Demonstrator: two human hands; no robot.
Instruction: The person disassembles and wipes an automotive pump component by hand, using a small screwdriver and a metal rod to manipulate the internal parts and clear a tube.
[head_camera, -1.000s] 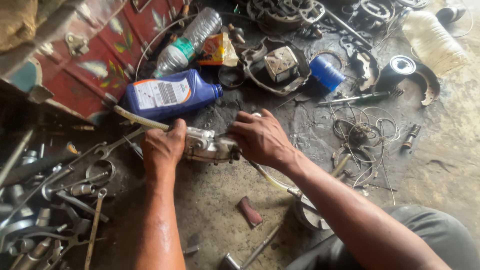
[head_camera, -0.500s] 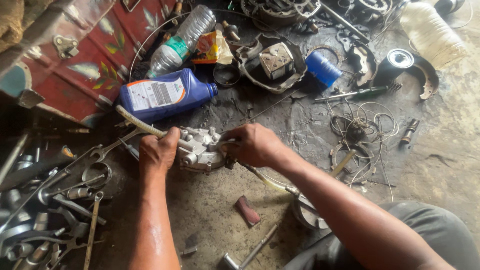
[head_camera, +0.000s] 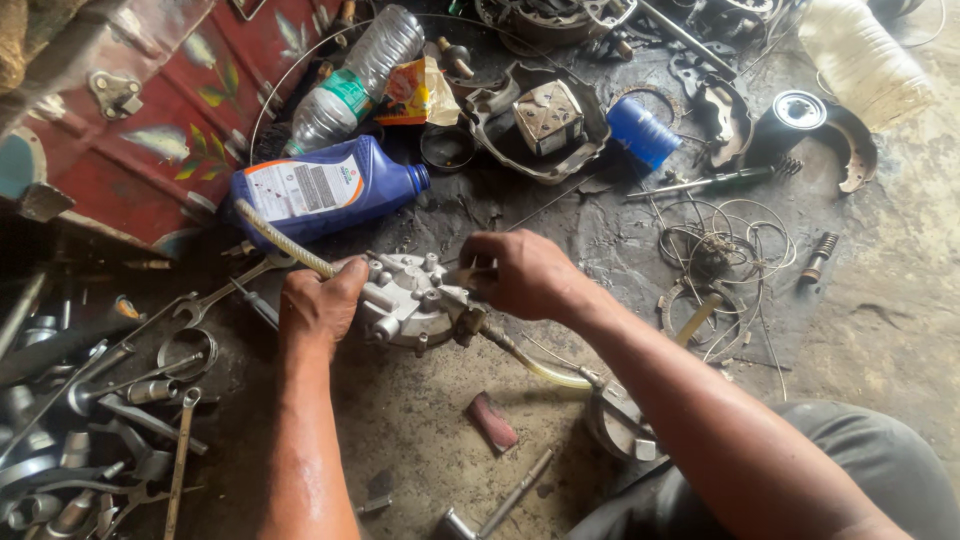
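Head view: left hand and right hand grip grimy silver carburetor, hoses attached.

Metal part underside hidden; right hand fingertips hidden.

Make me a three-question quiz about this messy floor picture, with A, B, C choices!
1. Where does the blue oil bottle lie?
A. Behind the metal part
B. In the right hand
C. On the person's knee

2. What colour is the small cup?
A. Yellow
B. Blue
C. White

3. What is the left hand doing?
A. Resting open on the floor
B. Holding a spanner
C. Gripping the metal part

Answers: 1 A, it lies on the floor beyond the metal part. 2 B, the cup is blue. 3 C, its fingers close on the part, while the right hand works on top.
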